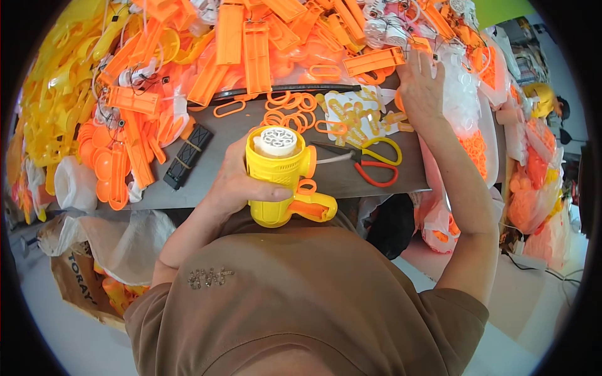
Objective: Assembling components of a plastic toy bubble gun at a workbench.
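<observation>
My left hand (235, 182) is wrapped round the body of a yellow toy bubble gun (269, 210) at the table's near edge. A white round nozzle with holes (277, 139) faces up from its top. Its handle points right, with an orange battery bay showing, and a pale tube sticks out from its side. My right hand (421, 84) reaches to the far right with its fingers stretched out and apart. Its fingertips are at a small orange part (421, 44) beside white motor units (385, 31); whether they touch it, I cannot tell.
Scissors (376, 166) with yellow and red handles lie beside orange rings (291, 109) and a sticker sheet (357, 113). A black block (188, 156) rests at left. Heaps of orange battery covers (257, 59) and yellow shells (63, 94) fill the back. A paper sack (84, 282) stands below left.
</observation>
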Available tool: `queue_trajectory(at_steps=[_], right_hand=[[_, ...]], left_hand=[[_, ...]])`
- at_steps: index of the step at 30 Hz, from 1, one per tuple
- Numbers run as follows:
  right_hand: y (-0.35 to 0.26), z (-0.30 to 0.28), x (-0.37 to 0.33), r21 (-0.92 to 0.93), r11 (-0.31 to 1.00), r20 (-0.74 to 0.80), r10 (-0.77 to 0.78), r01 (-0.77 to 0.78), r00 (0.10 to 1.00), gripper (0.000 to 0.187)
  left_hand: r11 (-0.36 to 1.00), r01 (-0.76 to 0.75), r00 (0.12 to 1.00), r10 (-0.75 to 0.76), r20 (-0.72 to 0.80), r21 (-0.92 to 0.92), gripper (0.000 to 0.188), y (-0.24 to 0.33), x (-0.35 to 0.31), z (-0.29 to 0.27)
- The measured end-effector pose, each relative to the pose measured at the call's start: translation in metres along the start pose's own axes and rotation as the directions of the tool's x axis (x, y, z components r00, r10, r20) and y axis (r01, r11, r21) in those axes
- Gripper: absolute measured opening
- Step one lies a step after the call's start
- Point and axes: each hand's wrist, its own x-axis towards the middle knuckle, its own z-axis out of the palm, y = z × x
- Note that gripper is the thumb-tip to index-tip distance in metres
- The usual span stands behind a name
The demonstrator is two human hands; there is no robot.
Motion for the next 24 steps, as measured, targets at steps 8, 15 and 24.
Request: queue_trajectory(at_steps=[8,15,24], right_hand=[[-0.031,-0.082,-0.009,0.636,0.731,-0.332,-0.031,0.248,0.943,0.016],[-0.071,-0.133,-0.005,0.796,0.097,-0.601,0.002,0.598,0.800,0.021],[-0.078,-0.122,-0.016,0.943,-0.273,-0.235,-0.134,0.192,0.963,0.046]], left_hand=[[0.995,0.036,0.997,-0.043,0.067,0.097,0.072,0.000,0.008,0.005],[0.998,0.010,0.993,-0.002,0.121,-0.062,0.088,0.003,0.016,0.009],[0.960,-0.235,0.972,0.231,0.043,0.156,0.094,0.005,0.015,0.009]])
